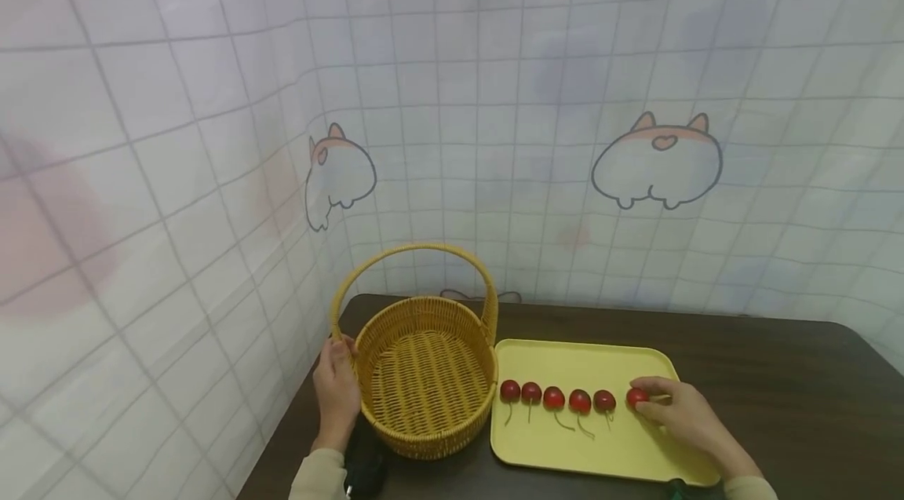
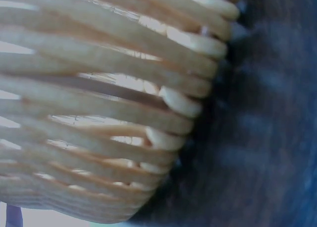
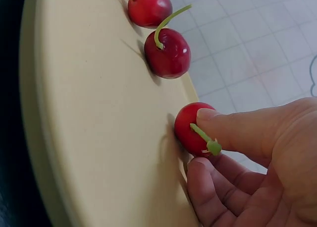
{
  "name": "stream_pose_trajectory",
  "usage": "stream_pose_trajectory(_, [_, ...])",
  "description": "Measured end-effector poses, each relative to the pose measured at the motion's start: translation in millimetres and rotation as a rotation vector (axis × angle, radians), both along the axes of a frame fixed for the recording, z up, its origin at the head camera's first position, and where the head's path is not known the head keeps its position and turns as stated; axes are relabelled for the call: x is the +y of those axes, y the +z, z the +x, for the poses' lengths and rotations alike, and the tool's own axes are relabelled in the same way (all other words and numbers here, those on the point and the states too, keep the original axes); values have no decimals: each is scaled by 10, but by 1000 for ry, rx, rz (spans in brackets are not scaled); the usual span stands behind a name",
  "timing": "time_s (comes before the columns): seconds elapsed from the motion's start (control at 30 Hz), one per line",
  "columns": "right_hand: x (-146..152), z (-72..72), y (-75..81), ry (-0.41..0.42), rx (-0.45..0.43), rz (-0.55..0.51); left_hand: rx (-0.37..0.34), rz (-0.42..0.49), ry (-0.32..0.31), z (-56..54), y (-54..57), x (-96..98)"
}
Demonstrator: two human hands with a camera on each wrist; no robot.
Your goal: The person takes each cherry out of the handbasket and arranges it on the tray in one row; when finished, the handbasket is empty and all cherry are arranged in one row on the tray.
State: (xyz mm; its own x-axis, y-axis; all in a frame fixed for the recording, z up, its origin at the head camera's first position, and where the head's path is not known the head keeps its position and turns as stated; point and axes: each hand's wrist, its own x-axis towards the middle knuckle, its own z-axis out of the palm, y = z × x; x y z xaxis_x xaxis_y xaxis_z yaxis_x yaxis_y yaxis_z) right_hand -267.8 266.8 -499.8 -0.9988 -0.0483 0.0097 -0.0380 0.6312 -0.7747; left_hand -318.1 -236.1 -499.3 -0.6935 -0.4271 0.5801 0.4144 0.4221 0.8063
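Observation:
My left hand [image 1: 335, 390] holds the wicker basket [image 1: 431, 445] at its left side, by the foot of the arched handle [image 1: 417, 247]. The inside of the basket shows only its woven bottom. In the left wrist view the basket's woven wall [image 2: 99, 83] fills most of the frame, and the hand is out of sight there. My right hand [image 1: 681, 410] pinches a red cherry [image 3: 184, 133] between thumb and fingers at the right part of the yellow tray [image 1: 565, 449]. Its short green stem [image 3: 202, 135] points toward the palm. Several cherries with stems [image 1: 554, 399] lie in a row left of it.
Basket and tray stand side by side on a dark wooden table [image 1: 791, 374]. A black object [image 1: 366, 465] lies near my left wrist. Behind the table hangs a white gridded cloth [image 1: 494, 131] with cartoon animal prints, and it also covers the left side.

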Motion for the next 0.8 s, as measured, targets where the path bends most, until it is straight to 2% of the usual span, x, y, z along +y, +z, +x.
stream_pose_trajectory(0.2, [-10, 24, -7, 27, -11, 6, -23, -1, -17, 19, 8, 19])
stream_pose_trajectory(0.5, [-29, -10, 0, 101, 45, 18, 5, -13, -5, -2, 11, 2])
stream_pose_trajectory(0.8, [-65, -19, -15, 103, 59, 26, 8, -24, 4, 22, 18, -14])
